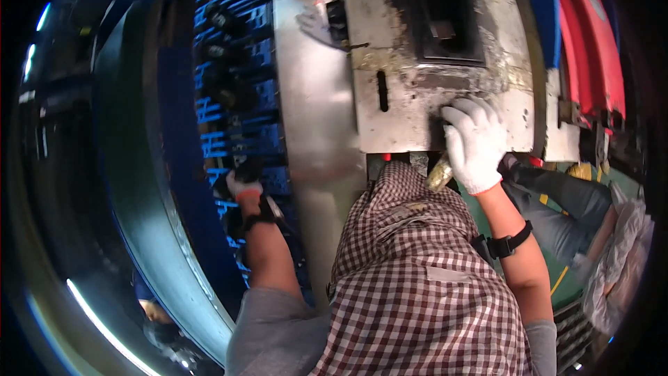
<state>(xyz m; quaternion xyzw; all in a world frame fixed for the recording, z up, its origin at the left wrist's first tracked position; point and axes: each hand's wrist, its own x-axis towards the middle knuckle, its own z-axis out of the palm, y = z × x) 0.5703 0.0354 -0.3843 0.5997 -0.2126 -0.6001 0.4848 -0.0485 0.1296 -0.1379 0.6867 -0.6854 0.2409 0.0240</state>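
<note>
My right hand (476,141), in a white knitted glove, lies over the near edge of a worn, stained pale machine table (407,122). Its fingers are slightly bent and apart on the surface, with nothing visible in them. Just below the thumb, a gold-coloured, wrapped-looking cylinder (440,173) juts out at the edge. To the left, my gloved left hand (243,185) reaches into a blue rack (209,146) among several dark parts (229,90). It is beside a black piece (248,167); dimness and that piece hide its fingers, so its grip is unclear.
Between rack and table runs a smooth metal surface (316,111). A dark recessed opening (449,21) sits in the table. Another person's gloved hand (314,24) is at the far end. Red panels (591,42) stand at right, near another person's legs (563,202).
</note>
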